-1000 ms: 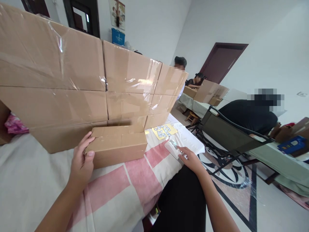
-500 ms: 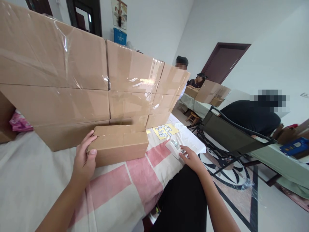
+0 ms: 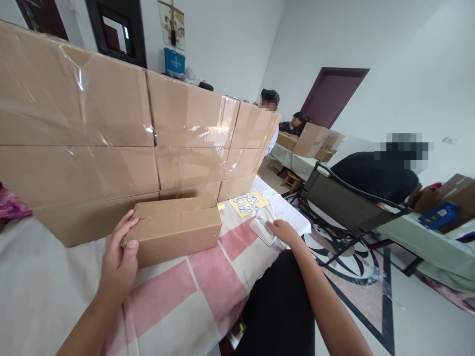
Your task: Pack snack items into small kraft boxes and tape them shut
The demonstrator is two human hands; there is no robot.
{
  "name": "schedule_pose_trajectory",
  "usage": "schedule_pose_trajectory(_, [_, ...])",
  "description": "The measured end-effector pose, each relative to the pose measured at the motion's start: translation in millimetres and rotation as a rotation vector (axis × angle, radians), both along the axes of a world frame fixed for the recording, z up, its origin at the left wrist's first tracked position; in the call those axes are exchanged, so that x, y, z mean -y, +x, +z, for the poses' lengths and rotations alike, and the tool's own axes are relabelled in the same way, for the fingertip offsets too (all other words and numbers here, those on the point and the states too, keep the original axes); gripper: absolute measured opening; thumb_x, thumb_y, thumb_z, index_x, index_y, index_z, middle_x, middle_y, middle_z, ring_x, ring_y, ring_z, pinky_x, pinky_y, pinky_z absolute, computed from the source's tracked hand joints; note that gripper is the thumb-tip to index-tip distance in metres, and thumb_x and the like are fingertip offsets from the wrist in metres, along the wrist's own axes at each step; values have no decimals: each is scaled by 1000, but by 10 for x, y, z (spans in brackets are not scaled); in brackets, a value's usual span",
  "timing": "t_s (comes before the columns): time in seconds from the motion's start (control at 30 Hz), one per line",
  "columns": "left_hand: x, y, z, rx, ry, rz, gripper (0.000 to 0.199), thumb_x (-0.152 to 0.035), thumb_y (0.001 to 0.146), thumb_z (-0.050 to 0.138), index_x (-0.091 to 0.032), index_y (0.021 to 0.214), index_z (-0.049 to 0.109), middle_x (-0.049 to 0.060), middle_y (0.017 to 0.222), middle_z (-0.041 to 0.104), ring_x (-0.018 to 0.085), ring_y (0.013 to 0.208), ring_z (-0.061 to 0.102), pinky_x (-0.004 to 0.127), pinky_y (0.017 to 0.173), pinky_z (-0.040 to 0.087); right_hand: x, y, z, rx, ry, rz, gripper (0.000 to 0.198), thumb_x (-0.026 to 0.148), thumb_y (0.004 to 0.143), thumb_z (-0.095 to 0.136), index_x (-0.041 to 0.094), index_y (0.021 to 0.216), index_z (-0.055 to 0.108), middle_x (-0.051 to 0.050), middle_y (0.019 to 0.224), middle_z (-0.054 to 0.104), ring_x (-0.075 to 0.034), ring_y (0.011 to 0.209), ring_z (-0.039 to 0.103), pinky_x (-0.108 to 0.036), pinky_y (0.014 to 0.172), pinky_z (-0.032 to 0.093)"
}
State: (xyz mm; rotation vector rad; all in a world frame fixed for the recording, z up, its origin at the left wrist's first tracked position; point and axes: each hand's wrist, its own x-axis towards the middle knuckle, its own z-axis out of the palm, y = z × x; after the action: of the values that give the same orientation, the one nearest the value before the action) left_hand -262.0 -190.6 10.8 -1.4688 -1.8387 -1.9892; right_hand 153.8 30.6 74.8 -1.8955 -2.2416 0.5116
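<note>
A closed brown cardboard box (image 3: 178, 232) lies lengthwise on the cloth-covered table. My left hand (image 3: 120, 254) grips its left end, thumb on the front face and fingers curled over the far edge. To the right lies a white tape dispenser (image 3: 261, 231) with a clear roll. My right hand (image 3: 284, 232) is closed just above the dispenser's right side, its fingertips pinched together. What is between those fingertips is too small to make out. Beyond the box lies a yellow sheet of small blue-and-white stickers (image 3: 248, 203).
A wall of stacked, taped cartons (image 3: 111, 118) rises right behind the box. The pink-and-white tablecloth (image 3: 218, 272) drops off near my knee. On the right, a person in black sits in a folding chair (image 3: 352, 198). Two other people are farther back.
My right hand has gone from fingers spread on the dispenser's near end to a closed pinch above it. My left hand keeps its grip on the box. The view has shifted slightly.
</note>
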Motion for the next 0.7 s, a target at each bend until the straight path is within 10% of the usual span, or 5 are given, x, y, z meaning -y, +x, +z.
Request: schedule_pose_trajectory(0.7, [6,19,17,12,5,1,40,-44,101,48,-30,137,58,6,160,47,30,149,42,56,127,27,-52,85,-118,-320,-132,-56,53,61,92,47,19,62,61,-9,74,71,-22,71,64,-32,70,48])
